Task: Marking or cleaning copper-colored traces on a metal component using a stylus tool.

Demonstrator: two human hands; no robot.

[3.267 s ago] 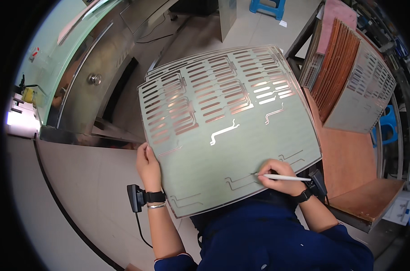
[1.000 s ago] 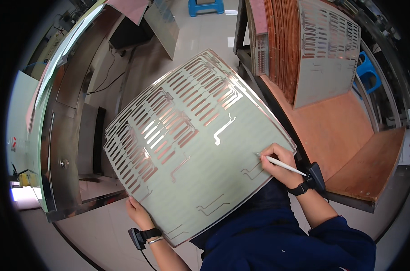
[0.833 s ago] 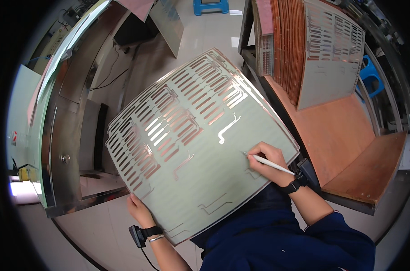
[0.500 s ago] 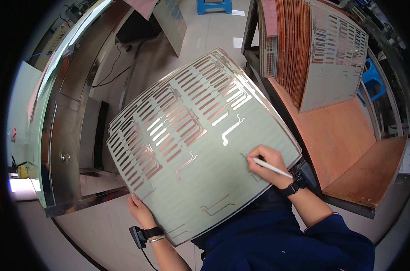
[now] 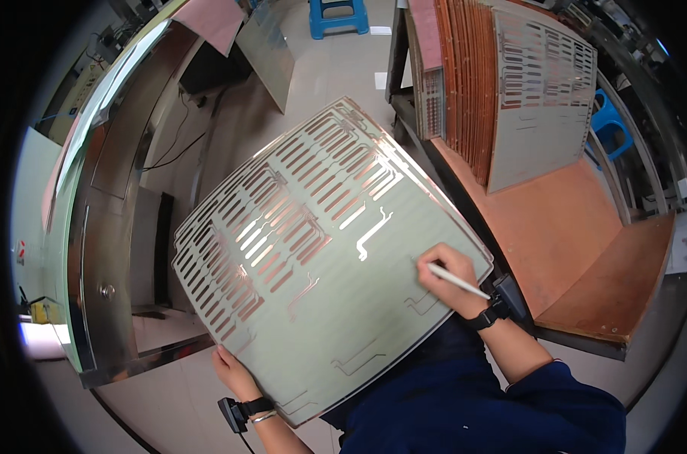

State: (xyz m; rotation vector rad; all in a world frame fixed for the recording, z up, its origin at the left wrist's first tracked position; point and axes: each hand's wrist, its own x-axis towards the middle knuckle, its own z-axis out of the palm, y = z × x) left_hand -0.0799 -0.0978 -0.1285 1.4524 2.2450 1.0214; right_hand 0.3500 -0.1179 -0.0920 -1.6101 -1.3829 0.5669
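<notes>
A large pale-green circuit panel (image 5: 321,321) with copper-coloured traces lies tilted across my lap, slanting up to the right. My left hand (image 5: 236,374) grips its lower left edge, thumb on top and the other fingers hidden beneath. Over the plain right part of the panel, my right hand (image 5: 451,274) is closed around a slim white pen (image 5: 462,283). The pen's tip points left, at or just above the surface; whether it touches I cannot tell. Dark wrist straps with small black devices sit on both wrists.
On the right, a rack with a brown board base (image 5: 547,234) holds a row of upright copper-edged panels (image 5: 466,98), with a patterned panel (image 5: 521,155) in front. A metal cabinet (image 5: 109,242) stands left. Blue stools (image 5: 338,23) are farther off; another panel (image 5: 268,57) leans beyond the cabinet.
The view has shifted, so the rack and stools appear farther left and the panel's far corner lower. My right hand with the pen stays over nearly the same part of the panel.
</notes>
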